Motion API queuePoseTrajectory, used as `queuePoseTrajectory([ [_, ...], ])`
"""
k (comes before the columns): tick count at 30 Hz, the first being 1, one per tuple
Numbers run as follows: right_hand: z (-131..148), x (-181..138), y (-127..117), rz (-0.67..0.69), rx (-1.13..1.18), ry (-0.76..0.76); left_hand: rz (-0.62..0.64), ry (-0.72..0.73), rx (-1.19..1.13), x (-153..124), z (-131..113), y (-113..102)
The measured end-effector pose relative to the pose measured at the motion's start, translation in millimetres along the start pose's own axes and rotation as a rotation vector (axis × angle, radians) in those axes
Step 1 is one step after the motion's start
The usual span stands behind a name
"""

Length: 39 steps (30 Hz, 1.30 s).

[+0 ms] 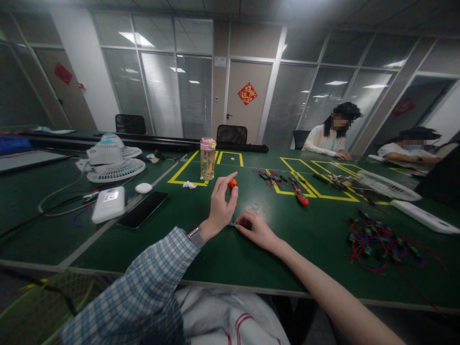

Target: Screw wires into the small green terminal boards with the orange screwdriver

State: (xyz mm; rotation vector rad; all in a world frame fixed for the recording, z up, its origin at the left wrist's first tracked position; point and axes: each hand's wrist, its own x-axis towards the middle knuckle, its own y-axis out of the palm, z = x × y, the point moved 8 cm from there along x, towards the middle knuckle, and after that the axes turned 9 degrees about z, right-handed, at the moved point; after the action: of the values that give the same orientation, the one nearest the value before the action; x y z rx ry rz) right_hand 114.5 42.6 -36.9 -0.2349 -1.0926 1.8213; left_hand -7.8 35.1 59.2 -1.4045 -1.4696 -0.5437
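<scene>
My left hand [222,203] grips an upright screwdriver with an orange and black handle [233,184], its shaft pointing down at the table. Below it lies a small green circuit board [232,224], partly hidden by my fingers. My right hand [258,230] pinches the right end of that board against the tabletop, fingers curled. Whether the screwdriver tip touches the board cannot be made out.
A bottle [207,160] stands beyond my left hand. Left are a black phone [143,210], a white box [108,205] and fans [115,170]. Right lie tangled wired boards [381,239] and a red-orange tool [301,197]. Two people sit at the far right.
</scene>
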Motion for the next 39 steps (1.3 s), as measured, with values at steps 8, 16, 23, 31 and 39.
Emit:
queuePoseTrajectory([
  [8,-2.6,0.5,1.4,0.003,-0.015,0.007,-0.013,0.014,0.047,0.5,-4.9,-1.6],
  [16,-0.2,0.1,-0.2,0.0,-0.013,0.007,0.03,0.028,0.038,0.6,-5.0,2.0],
  [23,0.1,0.5,0.7,0.002,-0.011,0.013,-0.026,0.021,0.076,-1.1,-4.1,-2.0],
  [31,-0.1,0.8,0.8,0.002,-0.011,0.014,0.042,0.026,-0.027,0.1,-4.3,1.8],
  [39,-0.9,0.2,0.9,0.006,-0.018,0.015,-0.005,0.019,0.073,-0.6,-4.6,-1.5],
])
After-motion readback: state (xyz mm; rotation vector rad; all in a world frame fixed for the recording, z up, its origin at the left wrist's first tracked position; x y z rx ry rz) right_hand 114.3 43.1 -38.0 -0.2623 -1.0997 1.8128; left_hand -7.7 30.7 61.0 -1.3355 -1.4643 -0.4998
